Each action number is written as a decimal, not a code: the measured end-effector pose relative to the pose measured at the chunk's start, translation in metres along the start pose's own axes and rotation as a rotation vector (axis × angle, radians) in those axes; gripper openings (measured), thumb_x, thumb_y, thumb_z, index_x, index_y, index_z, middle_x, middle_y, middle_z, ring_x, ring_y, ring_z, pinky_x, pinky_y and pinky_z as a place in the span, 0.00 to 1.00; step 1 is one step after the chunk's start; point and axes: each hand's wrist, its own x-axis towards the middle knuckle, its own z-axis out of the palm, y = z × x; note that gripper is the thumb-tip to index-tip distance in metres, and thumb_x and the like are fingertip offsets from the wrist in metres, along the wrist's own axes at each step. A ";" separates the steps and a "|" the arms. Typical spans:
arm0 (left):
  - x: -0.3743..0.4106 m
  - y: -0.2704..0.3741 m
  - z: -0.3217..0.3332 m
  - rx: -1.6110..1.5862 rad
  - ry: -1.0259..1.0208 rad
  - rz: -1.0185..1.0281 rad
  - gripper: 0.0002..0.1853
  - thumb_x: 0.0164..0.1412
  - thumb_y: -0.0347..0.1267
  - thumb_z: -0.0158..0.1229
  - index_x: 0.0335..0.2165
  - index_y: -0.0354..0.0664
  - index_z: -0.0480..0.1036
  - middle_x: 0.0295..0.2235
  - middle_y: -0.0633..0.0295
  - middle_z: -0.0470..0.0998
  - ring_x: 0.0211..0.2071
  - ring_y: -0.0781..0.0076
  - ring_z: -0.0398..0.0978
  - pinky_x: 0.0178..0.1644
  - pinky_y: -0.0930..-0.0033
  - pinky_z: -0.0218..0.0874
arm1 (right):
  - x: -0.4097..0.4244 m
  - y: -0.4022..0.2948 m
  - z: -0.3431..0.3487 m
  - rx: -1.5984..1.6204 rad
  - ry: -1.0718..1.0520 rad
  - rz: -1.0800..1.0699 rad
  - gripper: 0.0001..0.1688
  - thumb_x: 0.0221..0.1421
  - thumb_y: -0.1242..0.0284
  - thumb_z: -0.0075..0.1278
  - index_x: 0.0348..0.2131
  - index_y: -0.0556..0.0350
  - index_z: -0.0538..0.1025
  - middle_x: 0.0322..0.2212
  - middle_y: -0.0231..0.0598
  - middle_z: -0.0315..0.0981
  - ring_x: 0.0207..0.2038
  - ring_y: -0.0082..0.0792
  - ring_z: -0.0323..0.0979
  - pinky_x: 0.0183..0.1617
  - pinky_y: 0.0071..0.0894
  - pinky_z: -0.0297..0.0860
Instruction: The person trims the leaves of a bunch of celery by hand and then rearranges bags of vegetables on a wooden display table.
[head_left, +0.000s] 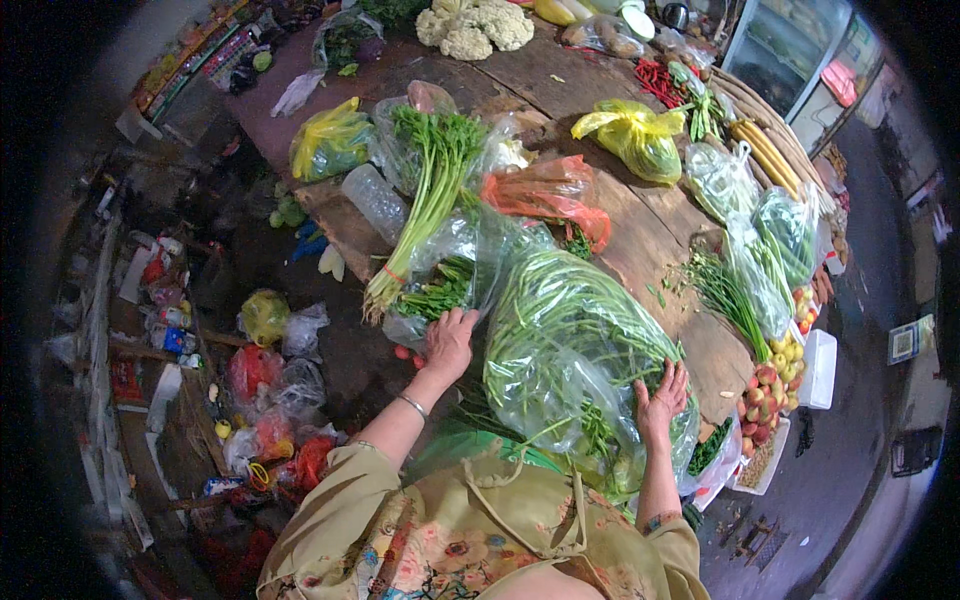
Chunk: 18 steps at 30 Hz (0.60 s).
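Observation:
A large clear plastic bag of long green beans (577, 307) lies in front of me at the table's near edge. My right hand (664, 397) rests on its right side, fingers spread against the plastic. My left hand (450, 343) touches the lower edge of a smaller clear bag holding leafy greens (442, 289); whether its fingers pinch the plastic is hidden. Beside that bag, a bundle of celery-like stalks (420, 210) lies slanted, bound near its roots with a red band. Behind the beans sits a crumpled orange plastic bag (551, 193).
Yellow bags (637, 142) and cauliflower (474, 28) stand farther back on the wooden table (622, 217). Chives (724, 300), peaches (761, 409) and a white foam box (817, 369) line the right edge. Colored plastic bags (259, 371) clutter the lower left.

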 end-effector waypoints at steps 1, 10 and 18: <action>0.002 0.001 0.000 -0.002 -0.020 -0.011 0.21 0.49 0.21 0.52 0.43 0.48 0.69 0.38 0.56 0.69 0.43 0.53 0.68 0.45 0.51 0.62 | 0.001 -0.001 -0.001 0.021 0.012 0.000 0.47 0.48 0.58 0.59 0.63 0.42 0.56 0.65 0.44 0.44 0.68 0.47 0.39 0.68 0.52 0.33; 0.016 0.007 0.007 0.087 -0.143 -0.085 0.12 0.59 0.28 0.45 0.43 0.48 0.64 0.41 0.55 0.68 0.46 0.52 0.68 0.44 0.49 0.64 | 0.007 -0.004 -0.016 0.109 0.064 0.002 0.44 0.39 0.59 0.65 0.54 0.47 0.63 0.59 0.45 0.56 0.62 0.48 0.52 0.64 0.53 0.43; 0.014 -0.001 0.008 0.077 -0.148 -0.081 0.11 0.60 0.28 0.45 0.43 0.47 0.64 0.41 0.55 0.69 0.45 0.52 0.69 0.43 0.49 0.64 | 0.001 -0.005 -0.013 0.185 0.098 -0.004 0.45 0.37 0.63 0.67 0.53 0.53 0.64 0.53 0.45 0.63 0.58 0.48 0.57 0.61 0.48 0.50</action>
